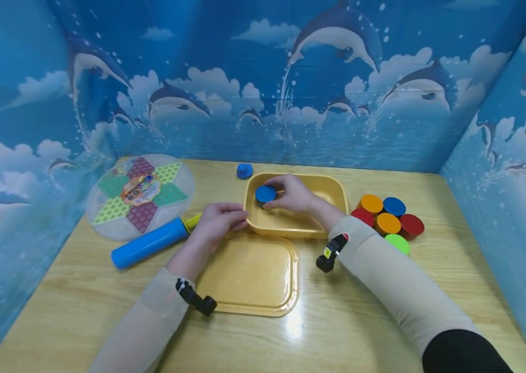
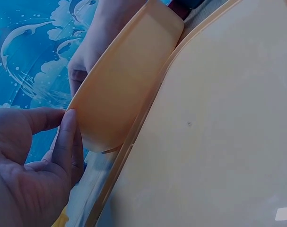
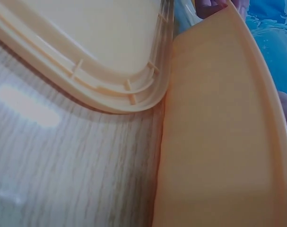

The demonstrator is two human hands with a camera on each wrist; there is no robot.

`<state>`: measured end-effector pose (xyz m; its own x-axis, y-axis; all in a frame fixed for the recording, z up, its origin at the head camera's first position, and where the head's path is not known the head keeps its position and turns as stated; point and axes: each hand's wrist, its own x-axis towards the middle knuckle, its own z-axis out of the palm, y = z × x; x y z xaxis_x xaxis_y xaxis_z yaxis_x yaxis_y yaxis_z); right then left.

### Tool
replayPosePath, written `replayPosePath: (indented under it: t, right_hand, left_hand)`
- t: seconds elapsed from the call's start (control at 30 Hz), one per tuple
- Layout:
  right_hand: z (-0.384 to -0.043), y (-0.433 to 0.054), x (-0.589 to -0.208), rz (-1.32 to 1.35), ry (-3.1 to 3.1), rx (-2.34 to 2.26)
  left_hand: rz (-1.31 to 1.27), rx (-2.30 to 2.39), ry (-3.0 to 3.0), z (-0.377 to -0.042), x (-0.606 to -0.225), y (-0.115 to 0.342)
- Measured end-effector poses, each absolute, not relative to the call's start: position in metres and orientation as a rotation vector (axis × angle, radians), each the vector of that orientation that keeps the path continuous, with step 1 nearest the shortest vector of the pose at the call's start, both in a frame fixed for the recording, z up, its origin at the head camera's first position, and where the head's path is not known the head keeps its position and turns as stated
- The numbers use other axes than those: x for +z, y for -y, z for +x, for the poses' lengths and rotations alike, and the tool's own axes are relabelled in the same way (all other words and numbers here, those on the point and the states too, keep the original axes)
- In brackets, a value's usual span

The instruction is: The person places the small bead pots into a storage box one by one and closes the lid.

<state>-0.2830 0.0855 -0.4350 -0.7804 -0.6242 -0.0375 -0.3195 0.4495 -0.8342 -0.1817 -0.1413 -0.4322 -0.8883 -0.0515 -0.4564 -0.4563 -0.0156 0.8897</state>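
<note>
A yellow plastic container (image 1: 286,231) stands open-topped on the table. My right hand (image 1: 296,192) reaches into it and grips a round blue disc (image 1: 265,194) between thumb and fingers near the container's left end. At the left front corner, my left hand (image 1: 218,224) pinches the container's rim; in the left wrist view, thumb and fingers of that left hand (image 2: 44,156) meet on the edge. The matching yellow lid (image 1: 251,274) lies flat in front of the container. In the right wrist view the container's wall (image 3: 219,118) hides most of the right hand.
Right of the container sit several coloured discs, among them an orange disc (image 1: 387,224), a red disc (image 1: 412,226) and a green disc (image 1: 398,243). To the left lie a star-patterned game board (image 1: 169,193) and a blue tube (image 1: 151,243). Behind is a small blue object (image 1: 244,171).
</note>
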Motion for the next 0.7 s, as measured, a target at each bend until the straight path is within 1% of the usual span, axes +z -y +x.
replayPosePath:
  t: [0.2,0.4,0.7]
  right_hand:
    - [-0.283,-0.086,-0.43,-0.774,-2.345,-1.244]
    - [-0.278,-0.098,-0.418,-0.789,-2.341,-1.265]
    - [-0.259,-0.125,-0.392,-0.802,-2.303,-1.309]
  left_hand:
    - [-0.524,1.984,-1.968,-0.181,-0.432,0.142]
    - [-0.519,1.985,-1.963,-0.181,-0.433,0.142]
    - [-0.504,1.985,-1.97,-0.181,-0.432,0.142]
